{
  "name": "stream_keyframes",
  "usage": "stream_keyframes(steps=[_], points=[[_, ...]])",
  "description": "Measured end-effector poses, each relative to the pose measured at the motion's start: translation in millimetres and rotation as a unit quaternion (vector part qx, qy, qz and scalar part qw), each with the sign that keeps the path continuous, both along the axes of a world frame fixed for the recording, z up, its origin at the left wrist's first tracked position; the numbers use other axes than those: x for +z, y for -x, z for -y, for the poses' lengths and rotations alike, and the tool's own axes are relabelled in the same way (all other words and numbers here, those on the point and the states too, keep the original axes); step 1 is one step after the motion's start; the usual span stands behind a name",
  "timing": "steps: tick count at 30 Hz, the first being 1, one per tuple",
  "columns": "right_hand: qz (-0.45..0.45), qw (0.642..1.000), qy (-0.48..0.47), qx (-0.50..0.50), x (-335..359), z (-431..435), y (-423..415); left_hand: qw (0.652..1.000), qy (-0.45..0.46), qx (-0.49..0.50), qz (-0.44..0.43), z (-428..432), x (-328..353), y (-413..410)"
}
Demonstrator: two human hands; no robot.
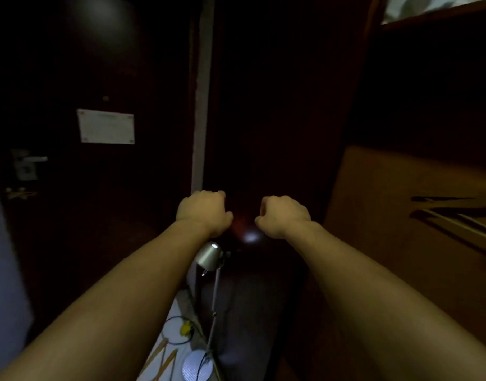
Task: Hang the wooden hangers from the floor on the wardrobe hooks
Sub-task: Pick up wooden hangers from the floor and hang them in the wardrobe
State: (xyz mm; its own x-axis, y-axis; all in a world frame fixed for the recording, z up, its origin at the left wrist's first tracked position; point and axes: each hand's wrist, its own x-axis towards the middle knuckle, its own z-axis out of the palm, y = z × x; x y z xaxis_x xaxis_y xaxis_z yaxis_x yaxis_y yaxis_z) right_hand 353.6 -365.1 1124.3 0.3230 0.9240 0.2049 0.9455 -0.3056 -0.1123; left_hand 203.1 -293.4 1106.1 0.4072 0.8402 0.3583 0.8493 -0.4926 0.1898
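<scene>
Dark room, detail is poor. Far left: door point(71, 78) with a white notice point(106, 130) and a lever handle point(34, 158) below it. A pale frame strip point(202, 92) runs up the middle.

Left hand point(202, 211) is curled into a fist, knuckles away from camera; cannot tell whether anything is inside it. Below and between the arms: a metal lamp point(209, 255) on a thin stalk, its round base point(196, 365) near the bottom edge, standing by a pale floor patch with cables.

Hangers point(160, 358) lie on that pale patch at the bottom edge, left of the lamp base, partly hidden by the left forearm. They look like light wooden bars; count is unclear.

Right hand point(284, 215) is also fisted, just beside the left, the 2 apart with a dark gap between. Cannot tell if it holds anything either.

Far right: brown wardrobe point(401, 188) panels; dark bars at the right edge may be more hangers, too blurred to say. No hooks visible.

Judgement: still at the pick-up step, nothing hung. Next move: bend down and left, grab 1 hanger by the neck, then locate the hooks.
</scene>
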Motion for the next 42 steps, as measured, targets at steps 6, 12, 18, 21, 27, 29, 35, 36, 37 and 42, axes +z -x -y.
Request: stream_keyframes(steps=[6, 12, 18, 21, 27, 29, 35, 36, 37, 42], points=[[-0.01, 0.997, -0.001, 0.075, -12.2, -47.1, 58.2, 0.998, 0.021, 0.064, -0.011, -23.6, -17.5, 64.8], [-0.027, 0.988, 0.016, 0.15, -29.3, -106.9, 90.4, 0.991, 0.037, 0.127, -0.015, -57.2, -32.6, 94.5], [-0.02, 0.976, 0.037, 0.214, -43.7, -171.5, 97.9, 0.979, 0.052, 0.197, -0.02, -101.1, -45.5, 107.3], [-0.014, 0.971, 0.046, 0.236, -49.9, -203.4, 97.8, 0.975, 0.061, 0.214, -0.01, -122.3, -51.3, 109.2], [-0.034, 0.958, 0.074, 0.276, -77.5, -254.3, 112.4, 0.965, 0.11, 0.237, -0.03, -155.1, -77.2, 125.5], [-0.047, 0.954, 0.082, 0.285, -87.0, -268.7, 120.9, 0.96, 0.131, 0.246, -0.032, -165.4, -84.2, 132.1], [-0.052, 0.947, 0.103, 0.3, -108.4, -308.0, 149.0, 0.953, 0.155, 0.255, -0.045, -196.4, -94.9, 153.8], [-0.054, 0.947, 0.106, 0.298, -112.3, -314.6, 154.6, 0.954, 0.157, 0.253, -0.044, -202.5, -97.1, 158.8], [-0.057, 0.947, 0.111, 0.296, -116.3, -321.2, 160.8, 0.954, 0.161, 0.25, -0.043, -208.0, -99.3, 164.0], [-0.08, 0.948, 0.126, 0.281, -147.0, -354.8, 194.8, 0.954, 0.183, 0.234, -0.046, -243.7, -122.9, 196.9]])
